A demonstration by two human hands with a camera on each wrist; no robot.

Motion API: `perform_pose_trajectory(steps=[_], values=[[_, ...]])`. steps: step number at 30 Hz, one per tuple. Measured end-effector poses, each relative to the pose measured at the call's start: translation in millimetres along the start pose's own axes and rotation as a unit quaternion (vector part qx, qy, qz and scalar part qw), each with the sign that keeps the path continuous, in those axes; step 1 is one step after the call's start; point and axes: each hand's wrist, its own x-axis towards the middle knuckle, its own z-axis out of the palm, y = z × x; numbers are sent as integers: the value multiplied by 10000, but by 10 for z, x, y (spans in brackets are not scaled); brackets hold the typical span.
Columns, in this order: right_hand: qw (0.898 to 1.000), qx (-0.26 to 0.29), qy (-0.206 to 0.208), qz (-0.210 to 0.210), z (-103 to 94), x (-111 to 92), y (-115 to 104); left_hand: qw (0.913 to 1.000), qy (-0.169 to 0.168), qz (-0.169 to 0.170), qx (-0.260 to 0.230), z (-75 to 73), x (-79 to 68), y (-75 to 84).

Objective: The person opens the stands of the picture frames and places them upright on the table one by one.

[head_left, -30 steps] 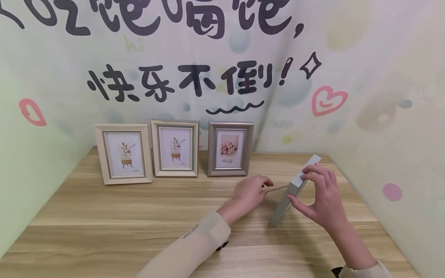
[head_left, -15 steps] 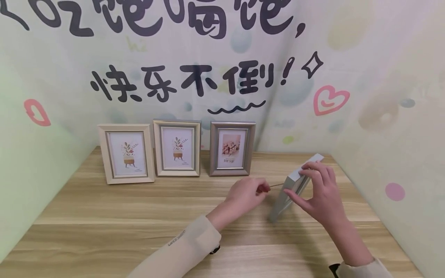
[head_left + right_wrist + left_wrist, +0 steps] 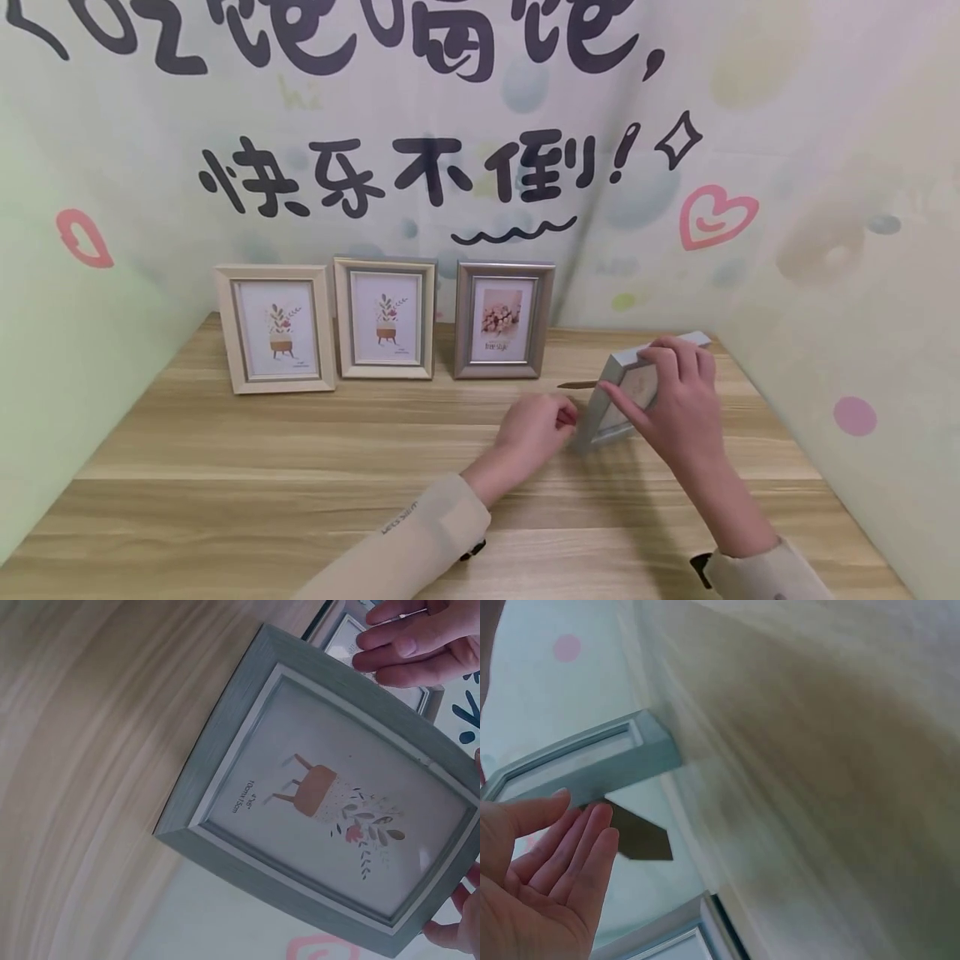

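Observation:
A grey-green picture frame (image 3: 600,412) stands tilted at the right of the table, its top corner raised. My right hand (image 3: 684,408) grips its upper edge between thumb and fingers. Behind the frame, its brown back stand (image 3: 646,838) sticks out, folded away from the back. My left hand (image 3: 534,427) is beside the lower left edge. In the left wrist view its fingers (image 3: 574,862) are nearly straight, fingertips close to the frame's edge and the stand. The right wrist view shows the front, a potted-plant print (image 3: 315,791) under the pane.
Three more picture frames stand in a row along the back: a cream frame (image 3: 324,333), a gold-edged frame (image 3: 427,325) and a bronze-grey frame (image 3: 462,325). A printed cloth wall (image 3: 645,275) rises behind the wood-grain table (image 3: 300,458).
The grey-green frame has turned so more of its front shows. My left fingers, which pinched the back stand a second ago, have come off it and sit lower.

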Motion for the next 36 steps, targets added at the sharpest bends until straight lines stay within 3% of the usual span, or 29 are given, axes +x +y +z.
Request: perform_pose_trajectory(steps=[14,27,31,36], values=[[9996,-263,-104,1,27,59,-31,9989,193,-163,385,177,109,-52],[9992,-322,-223,39,17,59,-36,9979,319,-170,540,226,179,-49],[9993,-254,-254,127,6,55,-38,9970,269,-176,709,239,193,-32],[9977,377,-68,567,-39,29,54,9960,252,-215,825,253,201,-7]])
